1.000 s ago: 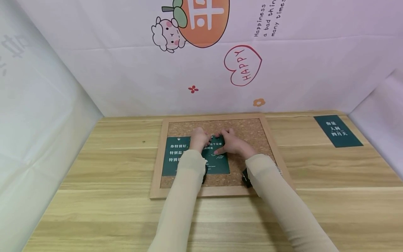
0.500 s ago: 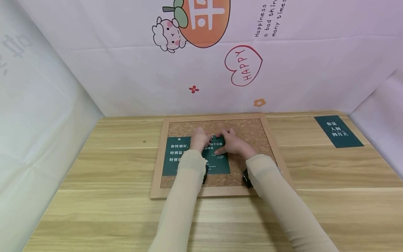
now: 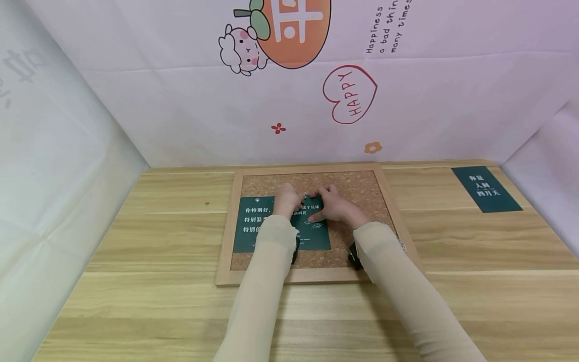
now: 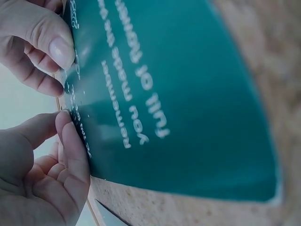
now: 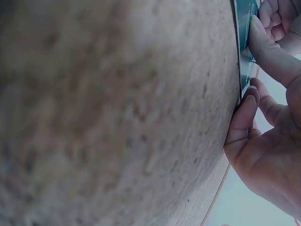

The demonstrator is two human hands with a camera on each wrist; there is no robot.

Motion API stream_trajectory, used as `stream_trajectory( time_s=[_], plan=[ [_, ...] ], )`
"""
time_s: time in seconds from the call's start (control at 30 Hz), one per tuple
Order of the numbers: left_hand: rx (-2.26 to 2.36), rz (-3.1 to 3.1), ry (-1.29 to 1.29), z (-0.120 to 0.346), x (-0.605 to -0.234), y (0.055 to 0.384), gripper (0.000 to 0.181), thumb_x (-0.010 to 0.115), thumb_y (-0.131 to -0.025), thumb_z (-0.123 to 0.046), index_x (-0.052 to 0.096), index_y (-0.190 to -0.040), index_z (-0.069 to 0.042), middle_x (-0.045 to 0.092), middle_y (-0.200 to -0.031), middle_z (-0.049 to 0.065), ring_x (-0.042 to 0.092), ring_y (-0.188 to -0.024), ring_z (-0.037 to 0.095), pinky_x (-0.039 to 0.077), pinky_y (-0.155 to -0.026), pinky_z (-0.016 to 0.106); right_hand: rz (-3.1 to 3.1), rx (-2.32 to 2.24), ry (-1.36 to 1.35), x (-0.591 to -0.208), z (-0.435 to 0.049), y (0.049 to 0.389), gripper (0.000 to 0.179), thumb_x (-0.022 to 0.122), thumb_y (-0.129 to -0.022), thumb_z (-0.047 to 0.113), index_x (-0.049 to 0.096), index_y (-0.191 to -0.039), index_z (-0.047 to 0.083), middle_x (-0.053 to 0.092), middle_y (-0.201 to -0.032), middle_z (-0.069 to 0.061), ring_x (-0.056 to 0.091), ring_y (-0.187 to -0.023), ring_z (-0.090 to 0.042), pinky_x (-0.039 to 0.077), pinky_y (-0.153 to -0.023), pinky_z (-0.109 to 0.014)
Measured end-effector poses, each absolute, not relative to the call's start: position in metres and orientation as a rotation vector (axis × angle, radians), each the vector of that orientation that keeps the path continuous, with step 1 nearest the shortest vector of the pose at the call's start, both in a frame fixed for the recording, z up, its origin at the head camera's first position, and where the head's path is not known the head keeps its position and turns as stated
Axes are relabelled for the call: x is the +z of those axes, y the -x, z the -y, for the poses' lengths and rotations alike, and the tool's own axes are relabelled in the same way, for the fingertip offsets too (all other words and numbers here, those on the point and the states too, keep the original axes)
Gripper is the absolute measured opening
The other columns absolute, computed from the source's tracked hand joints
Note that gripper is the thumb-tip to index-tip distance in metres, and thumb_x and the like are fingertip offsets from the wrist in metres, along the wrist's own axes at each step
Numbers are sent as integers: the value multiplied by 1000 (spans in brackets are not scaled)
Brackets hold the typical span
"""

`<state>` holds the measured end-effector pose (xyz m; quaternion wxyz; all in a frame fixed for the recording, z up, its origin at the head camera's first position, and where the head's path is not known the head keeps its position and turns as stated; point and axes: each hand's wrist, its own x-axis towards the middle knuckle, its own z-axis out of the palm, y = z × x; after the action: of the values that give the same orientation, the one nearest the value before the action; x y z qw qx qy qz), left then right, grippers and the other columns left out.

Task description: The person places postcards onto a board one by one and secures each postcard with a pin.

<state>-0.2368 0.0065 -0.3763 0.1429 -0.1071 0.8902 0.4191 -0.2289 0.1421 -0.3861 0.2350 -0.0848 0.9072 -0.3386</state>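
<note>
Two dark green cards with white lettering lie side by side on a wood-framed corkboard (image 3: 357, 193). My left hand (image 3: 287, 200) covers the join between the left card (image 3: 244, 241) and the right card (image 3: 316, 239). Its thumb and index finger pinch a small pushpin (image 3: 304, 196), mostly hidden, at the right card's top edge. Of my right hand (image 3: 334, 205), the thumb rests on the right card and the fingertips reach its top edge. The right wrist view shows the fingers (image 5: 244, 113) against the cork beside the card. A clear pushpin (image 3: 257, 199) sits in the left card's top.
Another dark green card (image 3: 486, 188) lies on the wooden table (image 3: 149, 241) at the far right. A white printed cloth (image 3: 190, 110) stands behind the table, with white cloth at both sides. The corkboard's right part shows bare cork. Black straps are on both wrists.
</note>
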Motion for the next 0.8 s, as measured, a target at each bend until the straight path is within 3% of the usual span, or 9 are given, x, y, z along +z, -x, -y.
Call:
stream_trajectory(
  time_s=[0.3,0.8],
  plan=[
    [1133,-2604,302,-7,-376,236,30,52,-97,-13,63,-71,-2,44,-49,0,44,-47,12,34,-46,22,-2488,-931,222,-386,-141,229,60,73,-85,18,42,-134,5,17,-144,-24,31,-129,-40,32,-111,-51],
    [1112,-2576,300,-8,-374,237,29,50,-98,-13,62,-73,-3,44,-50,1,43,-47,13,33,-45,23,-2489,-938,224,-386,-142,228,60,72,-85,18,42,-135,5,16,-145,-24,32,-129,-41,34,-109,-51]
  ],
)
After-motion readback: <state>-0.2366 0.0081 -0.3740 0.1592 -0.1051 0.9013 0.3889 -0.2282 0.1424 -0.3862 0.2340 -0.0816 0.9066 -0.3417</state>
